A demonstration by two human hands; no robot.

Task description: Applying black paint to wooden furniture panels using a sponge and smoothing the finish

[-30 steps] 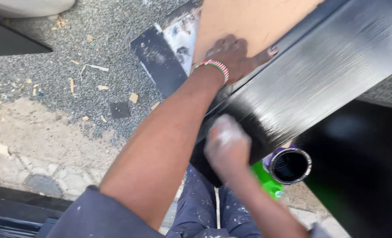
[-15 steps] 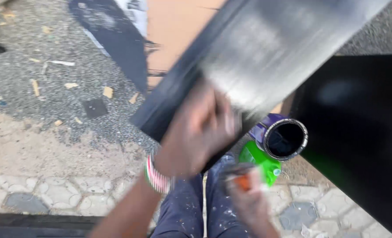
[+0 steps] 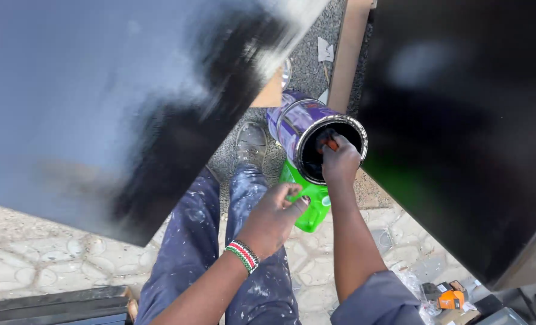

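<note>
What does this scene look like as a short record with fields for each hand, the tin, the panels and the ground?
right hand: reaching into the tin's mouth, fingers closed on a small orange-tipped thing
left hand: loosely curled beside the green container, beaded wristband on the wrist
paint tin: purple, open, tilted, dark inside
black panels: glossy, one at left, one at right
ground: paving stones, gravel beyond
</note>
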